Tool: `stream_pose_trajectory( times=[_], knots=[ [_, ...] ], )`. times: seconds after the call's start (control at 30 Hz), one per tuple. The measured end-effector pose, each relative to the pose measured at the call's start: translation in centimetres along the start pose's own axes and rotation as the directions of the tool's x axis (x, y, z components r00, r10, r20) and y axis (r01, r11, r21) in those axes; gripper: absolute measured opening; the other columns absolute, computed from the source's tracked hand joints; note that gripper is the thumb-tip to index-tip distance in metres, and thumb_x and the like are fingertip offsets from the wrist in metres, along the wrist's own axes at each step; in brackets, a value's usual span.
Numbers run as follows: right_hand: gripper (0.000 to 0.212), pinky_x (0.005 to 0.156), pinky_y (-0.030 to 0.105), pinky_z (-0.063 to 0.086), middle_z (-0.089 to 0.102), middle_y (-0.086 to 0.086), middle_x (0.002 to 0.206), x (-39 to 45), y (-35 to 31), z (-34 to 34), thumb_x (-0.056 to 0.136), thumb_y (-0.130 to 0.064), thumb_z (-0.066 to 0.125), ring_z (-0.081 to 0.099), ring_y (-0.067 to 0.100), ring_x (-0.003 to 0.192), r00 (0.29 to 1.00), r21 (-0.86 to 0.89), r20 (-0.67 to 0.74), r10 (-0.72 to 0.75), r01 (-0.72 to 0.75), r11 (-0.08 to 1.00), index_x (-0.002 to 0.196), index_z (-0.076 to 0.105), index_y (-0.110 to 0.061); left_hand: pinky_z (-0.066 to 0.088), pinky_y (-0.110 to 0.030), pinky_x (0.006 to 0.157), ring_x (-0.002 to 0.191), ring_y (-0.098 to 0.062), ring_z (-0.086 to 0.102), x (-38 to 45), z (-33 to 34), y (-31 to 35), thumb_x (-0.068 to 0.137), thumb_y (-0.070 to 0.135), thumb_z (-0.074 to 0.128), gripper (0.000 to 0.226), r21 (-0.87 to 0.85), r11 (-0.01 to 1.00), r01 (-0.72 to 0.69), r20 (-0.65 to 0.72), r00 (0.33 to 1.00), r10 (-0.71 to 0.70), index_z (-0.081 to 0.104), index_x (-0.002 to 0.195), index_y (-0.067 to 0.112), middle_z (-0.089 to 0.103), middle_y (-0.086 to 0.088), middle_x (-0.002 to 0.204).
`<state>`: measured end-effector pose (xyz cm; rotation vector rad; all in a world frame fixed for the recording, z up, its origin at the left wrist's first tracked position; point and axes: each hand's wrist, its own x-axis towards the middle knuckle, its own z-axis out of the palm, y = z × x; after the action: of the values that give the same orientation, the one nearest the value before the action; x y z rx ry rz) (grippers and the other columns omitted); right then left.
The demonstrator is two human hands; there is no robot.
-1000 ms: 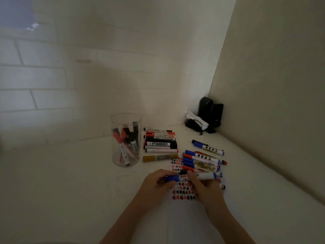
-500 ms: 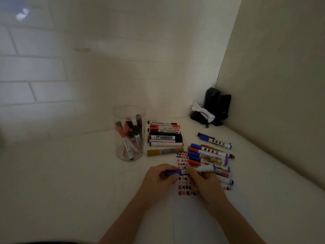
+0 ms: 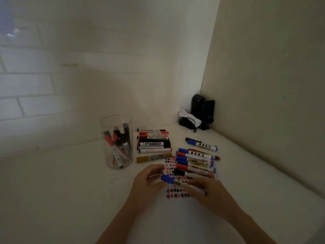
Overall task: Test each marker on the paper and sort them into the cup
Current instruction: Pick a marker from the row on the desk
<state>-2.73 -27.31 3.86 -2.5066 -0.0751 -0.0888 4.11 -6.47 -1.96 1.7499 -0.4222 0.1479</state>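
Note:
A blue-capped white marker (image 3: 173, 181) lies across both hands above the paper (image 3: 173, 192), which carries rows of red and black test marks. My left hand (image 3: 149, 182) has its fingers curled round the blue cap end. My right hand (image 3: 205, 192) grips the marker's barrel. A clear cup (image 3: 117, 142) stands to the left with several red and black markers inside. A row of red and black markers (image 3: 153, 143) and a yellow one (image 3: 153, 157) lie behind the paper. A pile of blue and red markers (image 3: 195, 162) lies to the right.
One blue marker (image 3: 201, 144) lies apart, further back on the right. Black objects with a white cloth (image 3: 197, 115) sit in the corner where the two walls meet. The white tabletop (image 3: 61, 191) spreads out to the left.
Both hands drew nearer to me with the blue-capped marker, which now slants down to the right. The pile of markers it was lifted from lies uncovered.

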Motion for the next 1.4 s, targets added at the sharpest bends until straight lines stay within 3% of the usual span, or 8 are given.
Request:
stream_pose_trajectory(
  times=[0.17, 0.33, 0.47, 0.6, 0.7, 0.9, 1.23, 1.4],
  knots=[
    [0.023, 0.07, 0.008, 0.043, 0.062, -0.012, 0.096, 1.6, 2.5, -1.3, 0.093, -0.032, 0.056, 0.056, 0.0, 0.078, 0.956, -0.085, -0.292, 0.043, -0.071, 0.994, 0.116, 0.061, -0.028, 0.05, -0.013, 0.085, 0.098, 0.002, 0.062, 0.0, 0.1, 0.0, 0.084, 0.003, 0.067, 0.031, 0.048, 0.997, 0.06, -0.087, 0.995, -0.056, 0.064, 0.103, 0.027, 0.066, 0.012, 0.107],
    [0.034, 0.098, 0.043, 0.041, 0.062, -0.006, 0.12, 4.5, 5.0, -0.4, 0.091, -0.046, 0.055, 0.053, 0.015, 0.112, 0.946, -0.252, -0.309, 0.095, -0.178, 0.951, 0.122, 0.06, -0.034, 0.048, -0.012, 0.085, 0.097, 0.005, 0.061, -0.1, 0.2, 0.1, 0.086, 0.001, 0.063, 0.029, 0.092, 0.993, 0.073, -0.09, 0.994, -0.065, 0.064, 0.101, 0.026, 0.065, 0.013, 0.105],
    [0.038, 0.094, 0.038, 0.031, 0.056, -0.005, 0.124, 4.2, 4.6, -0.3, 0.084, -0.045, 0.065, 0.046, 0.018, 0.117, 0.923, -0.314, -0.385, -0.015, -0.115, 0.943, 0.119, 0.061, -0.032, 0.047, -0.017, 0.093, 0.097, 0.005, 0.058, 0.4, 0.5, -0.2, 0.09, 0.006, 0.059, 0.027, 0.208, 0.971, 0.117, -0.155, 0.984, -0.085, 0.064, 0.102, 0.029, 0.063, 0.015, 0.106],
    [0.045, 0.081, 0.039, 0.041, 0.063, -0.001, 0.106, 3.1, 4.4, 0.6, 0.06, -0.038, 0.087, 0.058, 0.022, 0.1, 0.899, -0.444, -0.381, -0.215, 0.026, 0.896, 0.1, 0.069, -0.028, 0.038, -0.015, 0.089, 0.1, -0.007, 0.055, 2.7, -0.1, 0.1, 0.09, 0.006, 0.059, 0.025, 0.437, 0.897, 0.065, -0.276, 0.959, 0.065, 0.064, 0.111, 0.018, 0.06, 0.004, 0.111],
    [0.039, 0.082, 0.039, 0.042, 0.063, -0.001, 0.106, 3.2, 4.7, 1.6, 0.064, -0.035, 0.085, 0.058, 0.022, 0.101, 0.929, -0.426, -0.319, -0.186, 0.035, 0.904, 0.099, 0.07, -0.03, 0.042, -0.025, 0.098, 0.111, -0.019, 0.055, 5.2, -1.2, 0.4, 0.09, 0.007, 0.058, 0.03, 0.611, 0.791, 0.034, -0.2, 0.973, 0.113, 0.061, 0.12, 0.013, 0.059, -0.005, 0.121],
    [0.021, 0.089, 0.031, 0.034, 0.06, -0.008, 0.113, 5.0, 5.3, 1.9, 0.084, -0.04, 0.067, 0.051, 0.015, 0.11, 0.937, -0.359, -0.326, -0.128, 0.002, 0.933, 0.104, 0.07, -0.034, 0.041, -0.03, 0.104, 0.123, -0.016, 0.047, 7.1, -1.7, -1.5, 0.097, 0.027, 0.05, 0.04, 0.83, 0.554, 0.06, -0.039, 0.998, -0.049, 0.044, 0.136, 0.021, 0.047, 0.001, 0.139],
    [0.021, 0.092, 0.033, 0.044, 0.06, -0.007, 0.109, 8.3, 7.0, 0.9, 0.087, -0.042, 0.062, 0.053, 0.013, 0.102, 0.929, -0.354, -0.368, -0.032, -0.108, 0.929, 0.104, 0.069, -0.031, 0.034, -0.029, 0.105, 0.119, -0.019, 0.047, 5.9, -1.2, -3.4, 0.097, 0.021, 0.05, 0.033, 0.711, 0.701, 0.048, -0.105, 0.994, 0.038, 0.054, 0.129, 0.015, 0.055, -0.004, 0.128],
    [0.019, 0.088, 0.03, 0.047, 0.063, -0.005, 0.11, 8.1, 6.4, 1.3, 0.091, -0.036, 0.058, 0.059, 0.012, 0.094, 0.931, -0.318, -0.366, -0.003, -0.122, 0.94, 0.106, 0.065, -0.029, 0.035, -0.02, 0.084, 0.101, -0.016, 0.051, 5.6, -0.9, -2.9, 0.097, 0.02, 0.05, 0.013, 0.695, 0.716, 0.061, -0.13, 0.991, 0.042, 0.058, 0.107, 0.017, 0.056, 0.001, 0.105]
  ],
)
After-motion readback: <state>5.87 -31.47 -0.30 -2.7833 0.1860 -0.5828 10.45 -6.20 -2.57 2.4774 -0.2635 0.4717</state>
